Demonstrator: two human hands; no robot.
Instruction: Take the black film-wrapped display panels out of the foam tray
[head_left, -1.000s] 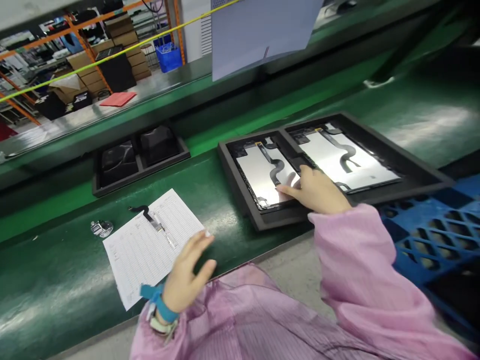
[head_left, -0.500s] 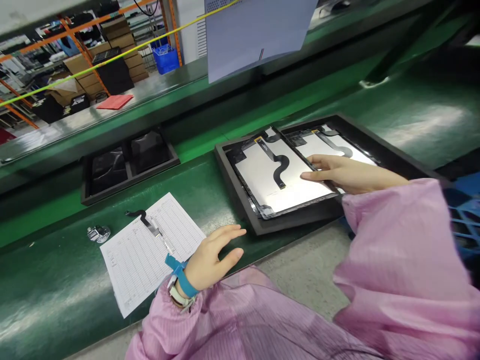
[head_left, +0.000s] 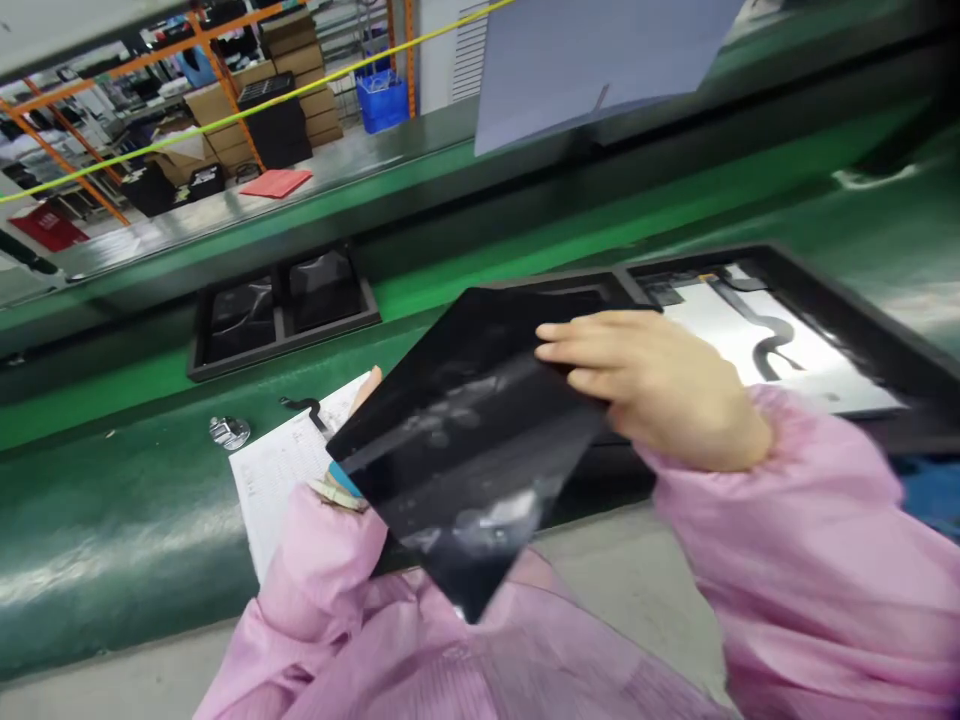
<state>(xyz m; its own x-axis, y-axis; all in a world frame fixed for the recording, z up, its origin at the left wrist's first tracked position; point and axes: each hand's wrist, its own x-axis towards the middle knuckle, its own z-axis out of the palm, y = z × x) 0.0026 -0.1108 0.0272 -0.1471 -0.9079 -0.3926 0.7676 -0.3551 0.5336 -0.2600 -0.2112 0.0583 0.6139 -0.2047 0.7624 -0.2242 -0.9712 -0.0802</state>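
A dark, glossy display panel [head_left: 457,430] is tilted in front of me, its black face toward me. My right hand [head_left: 660,385] grips its upper right edge, fingers lying over the black face. Behind the panel's left corner is my left hand [head_left: 365,390]; only a fingertip and the wrist side show, so its hold is hidden. Right of the panel, a second display panel [head_left: 720,320] lies silvery back up in a black foam tray [head_left: 832,290], with a dark flex cable [head_left: 765,325] on it.
A printed sheet [head_left: 274,475] lies on the green bench with a loose flex cable [head_left: 306,405] on it. Nearby sits a small shiny metal object [head_left: 229,432]. Farther back is another black tray [head_left: 283,350]. A hanging grey sheet [head_left: 592,70] and a red cloth [head_left: 276,183] are beyond.
My right hand has lifted the left display panel out of the tray, turned it over to its black face and brought it left. My left hand has gone behind it.
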